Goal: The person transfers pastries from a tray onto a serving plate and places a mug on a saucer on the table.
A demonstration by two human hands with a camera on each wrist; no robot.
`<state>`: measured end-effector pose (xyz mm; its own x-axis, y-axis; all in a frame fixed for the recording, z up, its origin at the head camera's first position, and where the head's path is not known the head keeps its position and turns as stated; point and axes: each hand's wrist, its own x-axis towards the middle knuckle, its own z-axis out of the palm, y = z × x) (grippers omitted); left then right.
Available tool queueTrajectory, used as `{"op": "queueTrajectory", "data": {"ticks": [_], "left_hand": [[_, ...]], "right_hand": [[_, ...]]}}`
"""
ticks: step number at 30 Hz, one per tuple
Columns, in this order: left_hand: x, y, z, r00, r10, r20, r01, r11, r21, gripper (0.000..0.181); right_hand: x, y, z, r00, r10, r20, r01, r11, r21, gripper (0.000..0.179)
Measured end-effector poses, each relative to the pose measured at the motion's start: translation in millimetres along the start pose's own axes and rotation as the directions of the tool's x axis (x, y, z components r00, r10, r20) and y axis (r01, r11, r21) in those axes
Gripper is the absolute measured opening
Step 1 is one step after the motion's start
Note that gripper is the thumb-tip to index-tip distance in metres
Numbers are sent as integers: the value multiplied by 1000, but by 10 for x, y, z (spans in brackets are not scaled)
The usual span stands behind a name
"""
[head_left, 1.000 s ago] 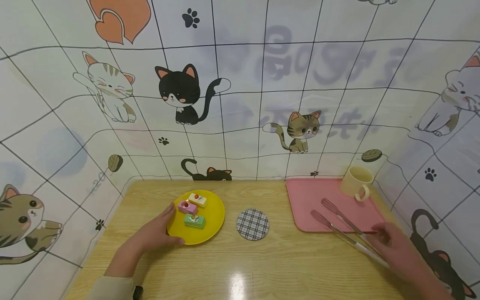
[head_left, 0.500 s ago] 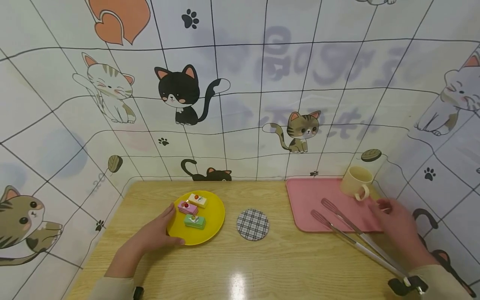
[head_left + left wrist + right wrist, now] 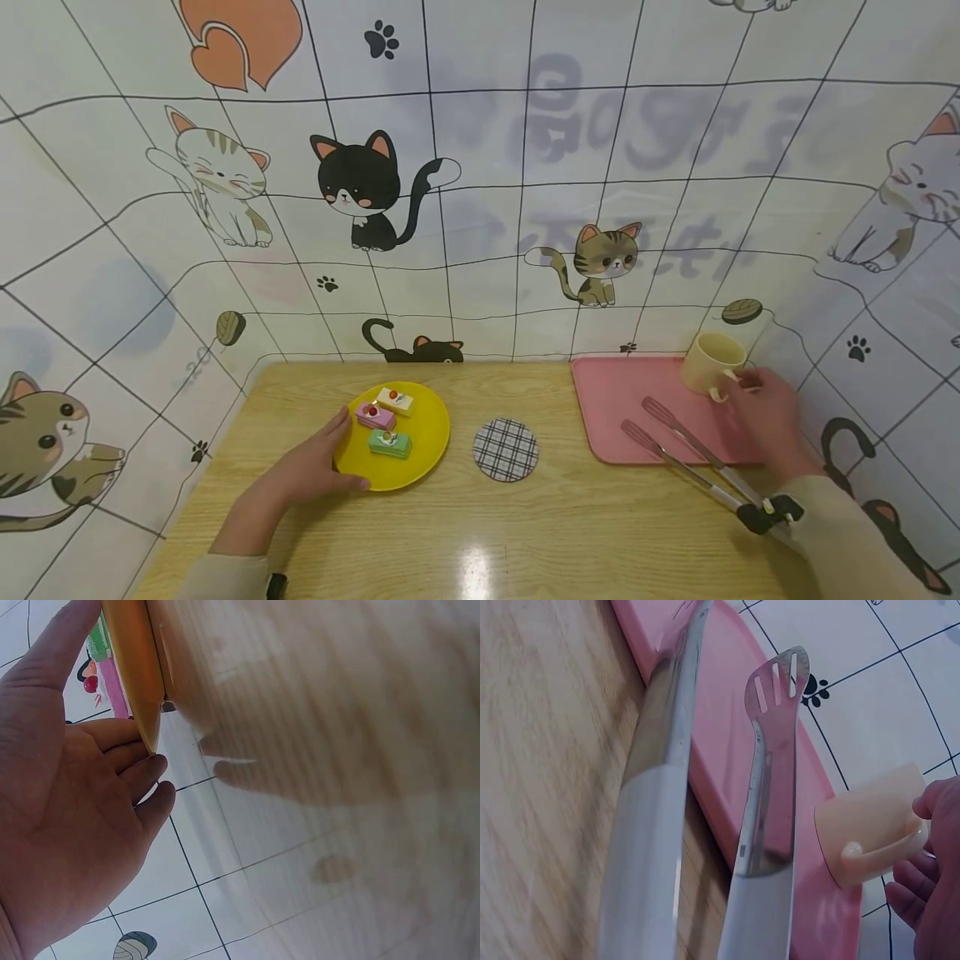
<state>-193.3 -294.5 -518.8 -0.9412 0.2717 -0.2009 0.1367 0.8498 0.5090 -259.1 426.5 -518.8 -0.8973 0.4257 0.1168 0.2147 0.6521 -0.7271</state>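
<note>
In the head view my left hand point(image 3: 311, 458) holds the rim of a yellow plate point(image 3: 423, 446), its thumb along the near edge and its fingers at the left side. Pink, cream and green toy cake slices point(image 3: 388, 443) lie on that plate. On the right, my right hand point(image 3: 765, 417) has its thumb and fingers at the handle of a cream mug point(image 3: 705, 367), which stands upright on a pink tray point(image 3: 600, 400). The right wrist view shows the thumb against the mug's handle point(image 3: 885, 855) and other fingers close below it, partly cut off by the frame.
Metal tongs point(image 3: 693, 475) with slotted ends and white grips lie across the tray's front edge, beneath my right forearm. A round checked coaster point(image 3: 506, 450) lies between plate and tray. Cat-printed sheeting point(image 3: 487, 250) walls in the wooden table point(image 3: 420, 542).
My right hand has moved up and away from beside the tongs' grips to the mug's handle. The left hand and the plate have stayed still.
</note>
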Motion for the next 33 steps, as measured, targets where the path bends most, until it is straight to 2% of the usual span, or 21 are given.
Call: {"op": "queueTrajectory", "data": {"ticks": [6,15,33], "left_hand": [[-2,-5,0,1000,-2,4,2,1000,-4,128],[-3,-8,0,1000,-3,3,3,1000,-10,128],[34,-55,21,1000,-2,8,2,1000,3,129]], "right_hand": [[49,-19,95,998,59,-26,-59,998,4,63],[54,-5,141,994,98,-57,-97,995,15,60],[30,35,144,992,84,-93,-87,996,-25,57]]}}
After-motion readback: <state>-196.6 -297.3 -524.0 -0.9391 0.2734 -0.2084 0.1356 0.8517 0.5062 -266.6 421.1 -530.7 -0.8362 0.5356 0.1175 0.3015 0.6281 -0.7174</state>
